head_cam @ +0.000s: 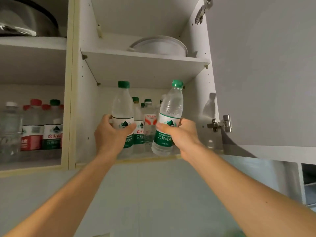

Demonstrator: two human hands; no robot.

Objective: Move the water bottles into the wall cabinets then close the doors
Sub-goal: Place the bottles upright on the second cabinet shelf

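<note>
1. Head view looks up into an open wall cabinet (85,100), with both bare arms raised toward its lower compartment.
2. The left hand (111,134) is wrapped around the label band of a green-capped bottle (122,106); the thumb lies across the front of the label and the fingers curl behind.
3. That bottle stands upright at the front left of the lower compartment. Its base is hidden by the hand and wrist, so whether it rests on the cabinet floor cannot be told.
4. The right hand (179,134) is clamped on a second green-capped bottle (171,108), thumb across the label, fingers round the far side.
5. This second bottle tilts, cap leaning right and base swung left; its base hangs in front of the compartment's front lip (147,159).
6. Each bottle rises well above the hand that grips it, the caps close under the middle shelf (145,65).
7. Between and behind the two held bottles stand more bottles (145,117) deeper in the compartment, some green-capped, one with a red and white label.
8. The cabinet door (265,74) is swung open at the right, its hinge (220,124) showing.
9. White plates (159,45) are stacked on the shelf above.
10. The neighbouring compartment on the left holds red-capped and green-capped bottles (34,130), with metal pots (25,19) above.
</note>
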